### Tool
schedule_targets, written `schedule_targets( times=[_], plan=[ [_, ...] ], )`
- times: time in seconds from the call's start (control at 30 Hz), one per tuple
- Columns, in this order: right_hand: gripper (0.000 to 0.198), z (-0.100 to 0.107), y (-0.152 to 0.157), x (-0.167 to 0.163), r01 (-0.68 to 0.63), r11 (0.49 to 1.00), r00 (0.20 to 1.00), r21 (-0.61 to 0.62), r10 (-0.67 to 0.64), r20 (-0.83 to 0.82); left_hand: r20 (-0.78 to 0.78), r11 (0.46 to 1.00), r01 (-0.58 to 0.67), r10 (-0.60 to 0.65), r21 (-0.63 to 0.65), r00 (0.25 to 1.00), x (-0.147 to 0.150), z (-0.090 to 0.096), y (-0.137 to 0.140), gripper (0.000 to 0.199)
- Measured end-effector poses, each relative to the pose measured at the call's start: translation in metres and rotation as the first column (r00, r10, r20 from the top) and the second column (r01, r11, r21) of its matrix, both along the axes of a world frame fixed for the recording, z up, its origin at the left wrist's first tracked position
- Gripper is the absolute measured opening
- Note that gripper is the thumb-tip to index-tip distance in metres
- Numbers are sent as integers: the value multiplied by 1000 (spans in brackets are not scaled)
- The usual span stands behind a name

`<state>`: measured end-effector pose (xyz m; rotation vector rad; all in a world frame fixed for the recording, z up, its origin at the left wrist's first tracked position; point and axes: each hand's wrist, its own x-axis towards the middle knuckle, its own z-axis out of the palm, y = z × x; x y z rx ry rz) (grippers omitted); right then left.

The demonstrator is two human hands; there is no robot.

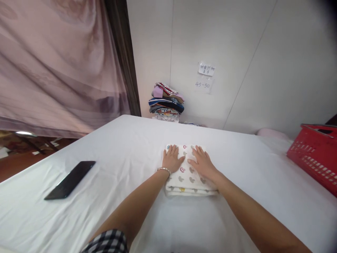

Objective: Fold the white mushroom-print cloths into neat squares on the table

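Note:
A white cloth (185,181) with grey, red and yellow printed figures lies folded into a thick rectangle; whether it is a garment or a blanket I cannot tell. My left hand (172,160) rests flat on its left part, fingers stretched away from me, with a bracelet at the wrist. On the right part of the same cloth lies my right hand (202,162), palm down and fingers spread. The folded layers show along the near edge. Both palms hide some of the print.
White sheeting covers the table (126,140). A black phone (70,180) lies at the left, and a red plastic basket (316,154) stands at the right. Behind the far edge rises a stack of folded clothes (166,102) against the wall. A pink curtain (60,63) hangs at left.

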<state>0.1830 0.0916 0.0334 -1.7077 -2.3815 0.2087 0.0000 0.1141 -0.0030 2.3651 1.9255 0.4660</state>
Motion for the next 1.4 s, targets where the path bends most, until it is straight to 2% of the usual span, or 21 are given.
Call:
schedule_targets(
  times=[0.07, 0.2, 0.33, 0.5, 0.6, 0.73, 0.8, 0.87, 0.97, 1.03, 1.13, 1.27, 1.4],
  plan=[
    [68, -3, 22, -3, 48, 999, 999, 23, -48, -7, 5, 1000, 5, -5, 9, 1000, -1, -1, 0, 66],
    [69, -28, 51, 4, 180, 979, 983, -100, -183, -18, 29, 999, 28, -29, 25, 999, -3, -6, -1, 63],
    [70, -44, 57, 13, 178, 980, 983, -93, -182, -37, 59, 999, 39, -40, 23, 997, -2, -4, 1, 62],
    [68, -41, 54, 15, 177, 980, 984, -92, -180, -19, 203, 990, 87, -64, -108, 977, -9, 7, -6, 56],
    [68, -38, 55, 17, 175, 980, 984, -96, -177, -18, 379, 992, 107, -75, -65, 922, -26, 10, -28, 47],
    [63, -31, 57, 22, 157, 976, 982, -150, -170, -80, 618, 997, 73, -40, -28, 785, -58, 11, -77, 32],
    [60, -23, 50, 21, 151, 975, 977, -160, -173, -128, 681, 995, 95, -40, -44, 732, -69, 12, -101, 27],
    [57, -13, 34, 16, 103, 990, 972, -100, -122, -201, 707, 988, 147, -66, -55, 704, -74, 14, -118, 25],
    [50, 0, -9, 3, -116, 993, 930, 28, 118, -347, 678, 971, 213, -85, -107, 730, -73, 14, -129, 28],
    [41, 6, -41, -8, -264, 961, 870, 85, 276, -409, 617, 959, 212, -54, -186, 785, -70, 15, -130, 34],
    [33, 9, -78, -24, -398, 907, 826, 138, 419, -376, 512, 948, 188, -30, -258, 858, -66, 17, -130, 38],
    [32, 2, -92, -39, -463, 864, 835, 198, 500, -231, 357, 965, 206, -138, -162, 924, -65, 17, -131, 34],
    [26, -7, -89, -45, -445, 865, 857, 232, 486, -169, 266, 962, 266, -240, -66, 934, -63, 12, -133, 27]
  ],
)
